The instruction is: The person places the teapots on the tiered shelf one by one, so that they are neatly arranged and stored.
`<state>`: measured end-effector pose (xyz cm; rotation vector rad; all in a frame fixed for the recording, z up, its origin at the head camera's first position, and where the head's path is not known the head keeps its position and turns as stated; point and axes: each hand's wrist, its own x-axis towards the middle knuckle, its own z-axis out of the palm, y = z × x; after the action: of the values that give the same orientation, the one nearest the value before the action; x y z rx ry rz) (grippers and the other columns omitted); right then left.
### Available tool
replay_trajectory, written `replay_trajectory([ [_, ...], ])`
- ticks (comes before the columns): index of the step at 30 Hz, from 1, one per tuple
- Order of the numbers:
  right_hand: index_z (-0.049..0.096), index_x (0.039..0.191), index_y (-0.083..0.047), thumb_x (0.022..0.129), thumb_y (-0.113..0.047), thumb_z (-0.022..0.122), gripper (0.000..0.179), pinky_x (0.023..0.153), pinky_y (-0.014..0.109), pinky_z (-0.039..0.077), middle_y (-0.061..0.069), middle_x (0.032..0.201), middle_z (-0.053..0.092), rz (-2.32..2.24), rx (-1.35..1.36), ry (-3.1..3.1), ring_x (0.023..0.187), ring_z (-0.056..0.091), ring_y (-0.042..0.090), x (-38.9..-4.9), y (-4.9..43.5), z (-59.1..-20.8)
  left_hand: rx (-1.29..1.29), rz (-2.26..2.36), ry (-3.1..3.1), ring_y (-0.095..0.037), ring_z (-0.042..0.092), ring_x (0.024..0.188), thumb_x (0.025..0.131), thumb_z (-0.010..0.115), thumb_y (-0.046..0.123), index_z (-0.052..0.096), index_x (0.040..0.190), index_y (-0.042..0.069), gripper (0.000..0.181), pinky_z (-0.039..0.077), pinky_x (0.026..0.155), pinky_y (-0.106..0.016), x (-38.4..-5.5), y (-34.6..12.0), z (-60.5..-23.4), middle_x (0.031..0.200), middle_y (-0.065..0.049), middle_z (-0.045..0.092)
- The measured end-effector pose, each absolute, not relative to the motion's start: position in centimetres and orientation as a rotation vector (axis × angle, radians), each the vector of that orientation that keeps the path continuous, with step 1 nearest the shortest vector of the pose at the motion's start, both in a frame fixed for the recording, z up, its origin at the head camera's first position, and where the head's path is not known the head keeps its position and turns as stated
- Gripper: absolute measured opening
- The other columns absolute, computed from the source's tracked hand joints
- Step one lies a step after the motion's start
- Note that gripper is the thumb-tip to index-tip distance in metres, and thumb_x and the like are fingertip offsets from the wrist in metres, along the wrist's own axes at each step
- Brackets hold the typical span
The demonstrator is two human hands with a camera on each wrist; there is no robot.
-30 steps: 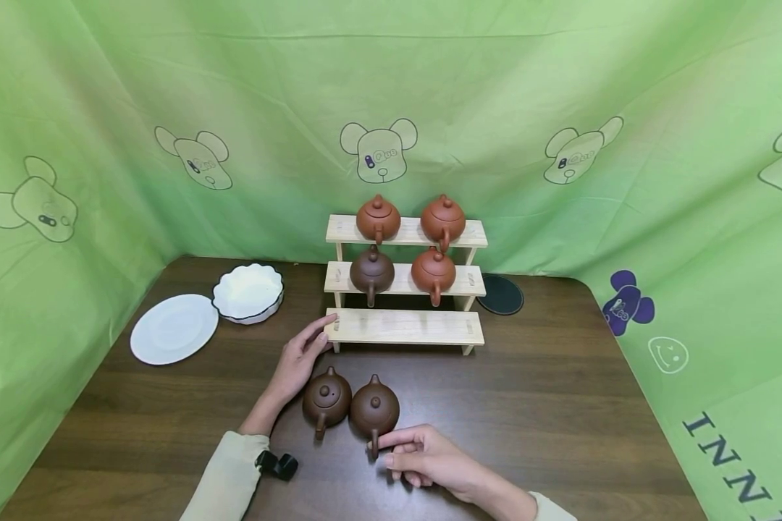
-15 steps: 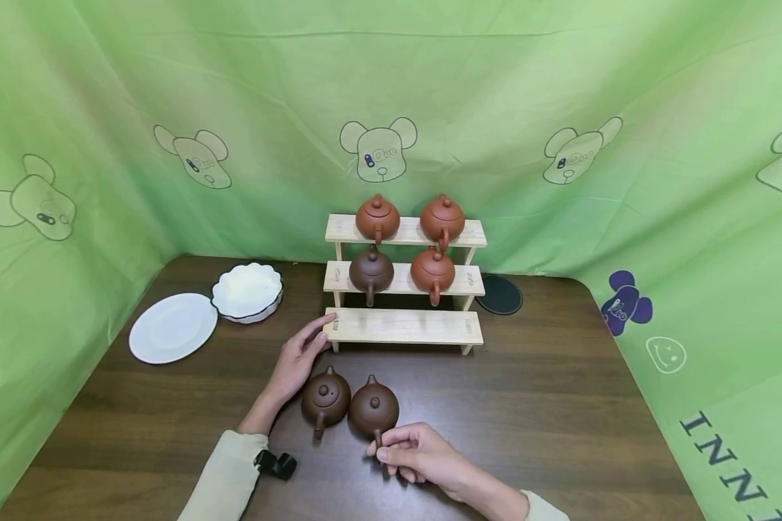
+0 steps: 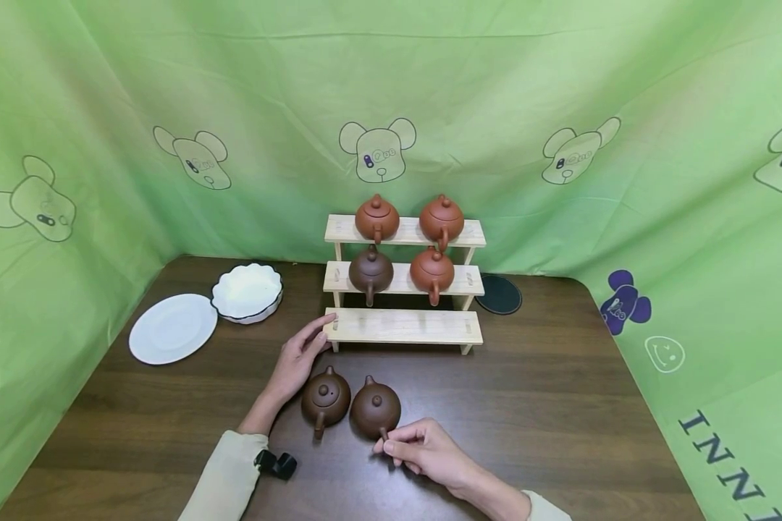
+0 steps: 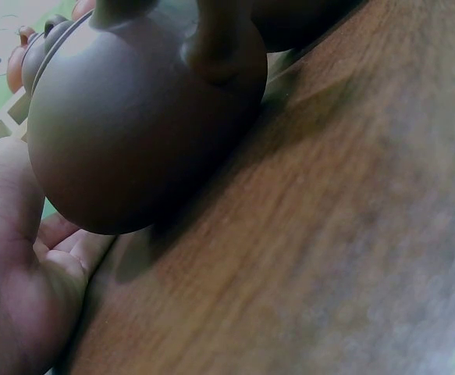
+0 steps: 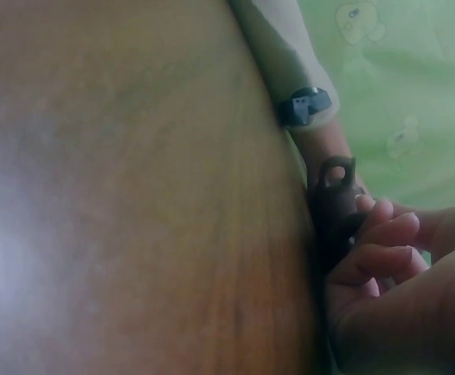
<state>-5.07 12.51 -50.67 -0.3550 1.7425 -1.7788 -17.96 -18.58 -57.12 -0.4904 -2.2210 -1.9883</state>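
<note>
In the head view my right hand (image 3: pixel 426 452) pinches the handle of a dark brown teapot (image 3: pixel 375 409) on the table. Its spout points away from me and a little left. Just left of it stands a second dark brown teapot (image 3: pixel 326 398), which fills much of the left wrist view. My left hand (image 3: pixel 296 362) rests with extended fingers against the left end of the lowest step of a wooden stand (image 3: pixel 404 327). On the middle step sit a dark teapot (image 3: pixel 371 270) and a reddish teapot (image 3: pixel 432 270). Two more reddish teapots (image 3: pixel 376 218) occupy the top step.
A white plate (image 3: pixel 172 329) and a fluted white dish (image 3: pixel 247 289) lie at the table's left. Behind the stand's right side is a dark round mat (image 3: pixel 500 295). Green cloth (image 3: pixel 482 87) hangs around the table (image 3: pixel 534 405).
My right fingers have closed on the teapot's handle. The teapot has turned slightly, its handle swinging right and its spout left. My left hand stays at the stand.
</note>
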Motion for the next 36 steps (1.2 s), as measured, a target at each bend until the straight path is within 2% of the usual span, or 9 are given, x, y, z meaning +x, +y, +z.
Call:
replay_trajectory([
  [9,0.076,0.122,0.017,0.108,-0.009,0.07,0.03,0.057,0.011,0.038,-0.004,0.081,0.067,-1.804,-0.394,1.723,0.06,0.043,-0.002,-5.1,12.8,-50.7,-0.487,-1.991,-2.205,-0.014,0.069,0.128,0.118,0.058,0.024,0.066,0.156,0.013,0.04,0.062,0.101,-0.025,-17.6,-18.3,-56.3,0.157,-0.02,0.062],
  [18,0.076,0.121,0.016,0.109,-0.009,0.068,0.03,0.056,0.012,0.035,-0.005,0.081,0.067,-1.832,-0.432,1.806,0.06,0.041,-0.002,-5.7,13.0,-50.0,-0.48,-2.003,-2.222,-0.013,0.068,0.13,0.118,0.059,0.028,0.066,0.156,0.016,0.041,0.061,0.103,-0.024,-17.7,-18.4,-56.6,0.159,-0.017,0.061],
  [22,0.075,0.104,0.019,0.109,-0.008,0.068,0.029,0.056,0.012,0.036,0.018,0.097,0.077,-1.851,-0.473,1.854,0.06,0.04,-0.002,-6.4,12.9,-49.4,-0.439,-2.021,-2.254,-0.011,0.068,0.131,0.118,0.059,0.027,0.067,0.156,0.021,0.039,0.061,0.104,-0.025,-18.3,-18.8,-57.7,0.159,-0.01,0.062],
  [24,0.073,0.101,0.021,0.109,-0.007,0.068,0.03,0.055,0.013,0.035,0.03,0.108,0.076,-1.86,-0.496,1.869,0.06,0.04,-0.002,-6.7,12.7,-49.2,-0.447,-2.03,-2.25,-0.015,0.069,0.131,0.118,0.058,0.023,0.066,0.157,0.018,0.04,0.062,0.105,-0.029,-18.3,-18.8,-57.6,0.159,-0.013,0.061],
  [25,0.071,0.099,0.022,0.109,-0.007,0.067,0.031,0.054,0.013,0.034,0.035,0.113,0.074,-1.865,-0.506,1.875,0.06,0.04,-0.002,-6.9,12.5,-49.1,-0.439,-2.037,-2.256,-0.015,0.068,0.132,0.118,0.059,0.025,0.066,0.157,0.02,0.04,0.062,0.106,-0.03,-18.3,-18.8,-57.7,0.159,-0.01,0.062],
  [27,0.075,0.105,0.02,0.109,-0.007,0.068,0.028,0.053,0.013,0.033,0.032,0.109,0.075,-1.875,-0.519,1.89,0.06,0.039,-0.002,-7.2,12.3,-49.0,-0.431,-2.018,-2.277,-0.019,0.068,0.132,0.118,0.057,0.023,0.065,0.158,0.016,0.041,0.062,0.107,-0.031,-17.7,-18.5,-56.4,0.16,-0.014,0.061],
  [28,0.076,0.109,0.019,0.109,-0.006,0.068,0.027,0.052,0.013,0.032,0.029,0.106,0.075,-1.879,-0.521,1.896,0.059,0.039,-0.001,-7.4,12.2,-48.9,-0.424,-2.016,-2.275,-0.016,0.069,0.131,0.118,0.058,0.024,0.065,0.157,0.017,0.04,0.061,0.106,-0.029,-17.6,-18.5,-56.2,0.159,-0.012,0.062],
  [32,0.077,0.115,0.017,0.108,-0.005,0.067,0.025,0.052,0.013,0.033,0.009,0.096,0.075,-1.892,-0.531,1.932,0.058,0.039,-0.001,-8.4,11.8,-48.7,-0.442,-1.974,-2.258,-0.013,0.069,0.127,0.118,0.057,0.024,0.065,0.156,0.012,0.04,0.061,0.103,-0.023,-16.9,-18.0,-54.8,0.158,-0.017,0.062],
  [36,0.078,0.115,0.016,0.109,-0.005,0.066,0.025,0.052,0.013,0.034,0.006,0.091,0.073,-1.896,-0.53,1.969,0.058,0.039,-0.001,-9.3,11.3,-48.6,-0.488,-1.983,-2.212,-0.012,0.069,0.127,0.118,0.059,0.025,0.066,0.155,0.013,0.04,0.061,0.101,-0.022,-17.3,-18.2,-55.6,0.157,-0.017,0.063],
])
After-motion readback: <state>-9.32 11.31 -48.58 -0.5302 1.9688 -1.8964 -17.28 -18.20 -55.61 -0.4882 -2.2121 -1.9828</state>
